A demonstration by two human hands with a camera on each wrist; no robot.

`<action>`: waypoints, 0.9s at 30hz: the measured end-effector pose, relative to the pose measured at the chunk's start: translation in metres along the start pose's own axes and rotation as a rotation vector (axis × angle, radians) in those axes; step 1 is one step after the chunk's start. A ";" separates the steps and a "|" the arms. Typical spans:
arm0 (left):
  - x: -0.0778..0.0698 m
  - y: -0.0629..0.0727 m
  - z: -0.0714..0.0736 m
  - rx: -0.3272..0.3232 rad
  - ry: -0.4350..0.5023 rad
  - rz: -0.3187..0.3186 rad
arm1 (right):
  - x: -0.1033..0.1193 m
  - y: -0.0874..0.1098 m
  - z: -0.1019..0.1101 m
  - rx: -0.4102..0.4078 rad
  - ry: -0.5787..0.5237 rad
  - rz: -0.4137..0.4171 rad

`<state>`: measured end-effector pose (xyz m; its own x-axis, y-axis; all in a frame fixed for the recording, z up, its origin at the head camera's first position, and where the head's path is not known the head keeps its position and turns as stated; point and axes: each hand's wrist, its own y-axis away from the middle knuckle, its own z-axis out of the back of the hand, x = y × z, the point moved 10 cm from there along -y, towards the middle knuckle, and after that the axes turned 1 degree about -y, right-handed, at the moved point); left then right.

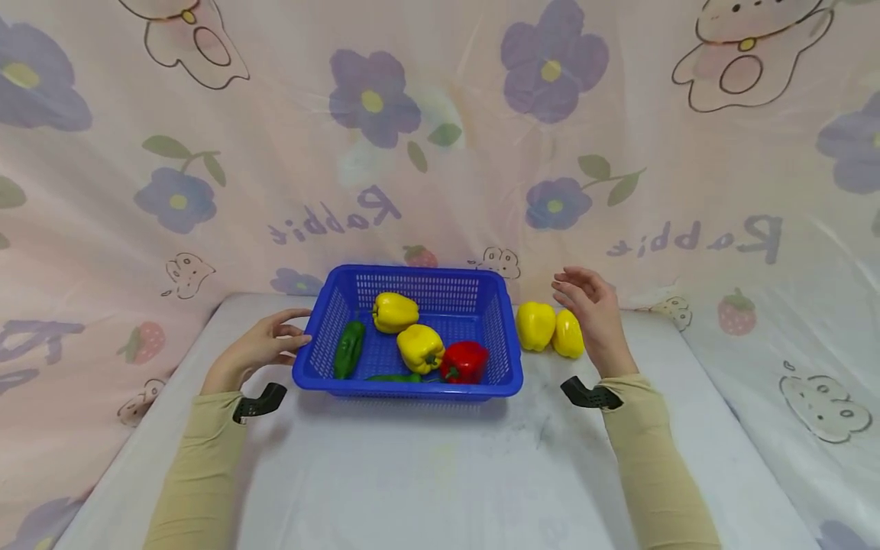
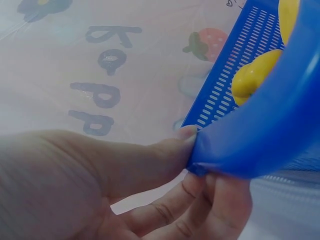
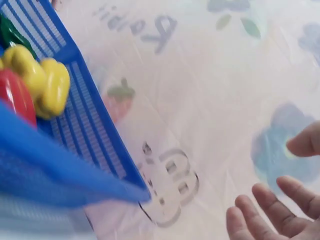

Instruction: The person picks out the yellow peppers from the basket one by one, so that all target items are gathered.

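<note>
A blue plastic basket (image 1: 412,388) with slotted walls stands on the white table. My left hand (image 1: 264,344) is at its left end; in the left wrist view the thumb lies over the rim (image 2: 240,150) and the fingers curl beneath, pinching it. Inside are two yellow bell peppers (image 1: 421,349), a red bell pepper (image 1: 464,362), a long green pepper (image 1: 349,348) and another green pepper (image 1: 395,377), partly hidden by the front rim. Right of the basket, my right hand (image 1: 590,305) holds nothing, fingers spread and loosely bent in the right wrist view.
Two more yellow bell peppers (image 1: 535,326) lie side by side just outside the basket's right wall, next to the right hand. A patterned cloth (image 1: 467,168) with flowers and rabbits hangs close behind the basket. White table surface (image 1: 412,473) extends in front.
</note>
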<state>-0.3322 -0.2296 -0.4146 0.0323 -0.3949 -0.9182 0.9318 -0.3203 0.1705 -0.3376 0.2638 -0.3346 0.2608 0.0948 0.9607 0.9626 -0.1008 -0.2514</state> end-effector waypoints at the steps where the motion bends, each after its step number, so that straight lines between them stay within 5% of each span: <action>1: 0.000 0.000 0.000 0.000 0.003 -0.001 | 0.000 0.000 -0.006 0.014 0.015 -0.007; 20: 0.004 -0.002 0.002 -0.022 0.002 0.039 | -0.006 -0.005 -0.123 0.291 0.171 -0.013; 27: 0.006 -0.003 0.003 -0.018 -0.004 0.033 | -0.017 -0.012 -0.151 0.357 0.293 -0.032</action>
<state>-0.3362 -0.2333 -0.4200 0.0613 -0.4084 -0.9107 0.9368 -0.2915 0.1937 -0.3646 0.1138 -0.3305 0.2489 -0.1969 0.9483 0.9480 0.2502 -0.1968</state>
